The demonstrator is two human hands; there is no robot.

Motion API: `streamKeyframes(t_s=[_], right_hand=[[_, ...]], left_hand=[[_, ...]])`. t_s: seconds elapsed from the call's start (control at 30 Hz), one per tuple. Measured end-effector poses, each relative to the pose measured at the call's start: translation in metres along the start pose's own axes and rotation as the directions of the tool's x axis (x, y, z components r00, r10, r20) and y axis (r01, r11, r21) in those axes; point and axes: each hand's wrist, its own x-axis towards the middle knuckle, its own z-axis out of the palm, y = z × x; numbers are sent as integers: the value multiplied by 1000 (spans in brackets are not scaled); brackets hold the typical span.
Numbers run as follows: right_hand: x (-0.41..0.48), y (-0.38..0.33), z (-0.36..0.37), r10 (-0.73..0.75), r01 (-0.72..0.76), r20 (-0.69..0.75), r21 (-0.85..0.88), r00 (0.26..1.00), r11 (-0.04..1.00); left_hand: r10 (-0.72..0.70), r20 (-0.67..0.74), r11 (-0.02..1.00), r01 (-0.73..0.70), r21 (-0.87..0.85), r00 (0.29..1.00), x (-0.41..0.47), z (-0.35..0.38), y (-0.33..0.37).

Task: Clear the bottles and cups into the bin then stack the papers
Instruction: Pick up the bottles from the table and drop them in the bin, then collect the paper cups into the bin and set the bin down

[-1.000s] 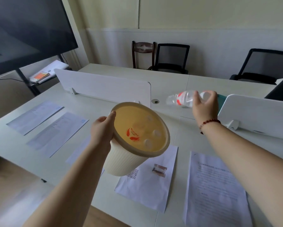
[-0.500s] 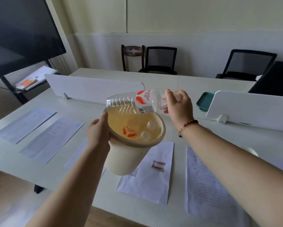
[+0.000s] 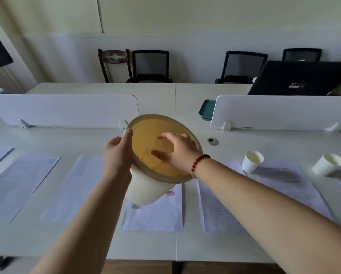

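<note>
My left hand (image 3: 117,155) grips the bin (image 3: 146,186) rim; my right hand (image 3: 177,150), fingers spread, blurs over its mouth, hiding the contents.

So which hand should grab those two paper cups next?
The right hand. Its fingers are open over the bin, and both paper cups stand on that side of the table. The left hand is holding the bin's rim.

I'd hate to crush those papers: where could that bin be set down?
Bare table runs between the dividers and the papers, left of the bin. Another patch surrounds the cable hole. Rightward it's crowded: two paper cups sit on sheets.
</note>
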Motion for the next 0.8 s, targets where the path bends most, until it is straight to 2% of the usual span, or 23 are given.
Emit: streamKeyframes(t_s=[0.07, 0.1, 0.17, 0.27, 0.37, 0.43, 0.5, 0.6, 0.8], right_hand=[[-6, 10, -7, -38, 33, -172, -34, 984, 999], [-5, 17, -12, -42, 49, -298, 15, 954, 999], [1, 32, -28, 45, 38, -482, 161, 875, 986], [13, 65, -64, 231, -94, -564, 262, 793, 961], [16, 123, -97, 392, -369, -488, 148, 780, 918], [12, 167, -114, 511, -535, -347, 31, 787, 844], [9, 207, -125, 615, -635, -187, -74, 766, 769], [11, 252, -139, 664, -651, 5, -193, 748, 734], [22, 302, -144, 568, -495, 237, -303, 788, 814]], left_hand=[[-24, 36, 1000, 24, -14, 999, -3, 6, -1], [-34, 48, 999, 35, -19, 998, -4, 9, -1], [-47, 56, 998, 48, -27, 997, -8, 13, -1], [-69, 53, 996, 71, -49, 996, -17, 22, -3], [-78, 17, 996, 79, -45, 997, -24, 30, -4], [-82, -27, 996, 80, -46, 996, -31, 40, -2], [-82, -73, 996, 79, -49, 994, -39, 51, 0], [-74, -145, 994, 62, -85, 987, -57, 77, -4], [-108, -289, 990, 75, -121, 951, -97, 147, -18]])
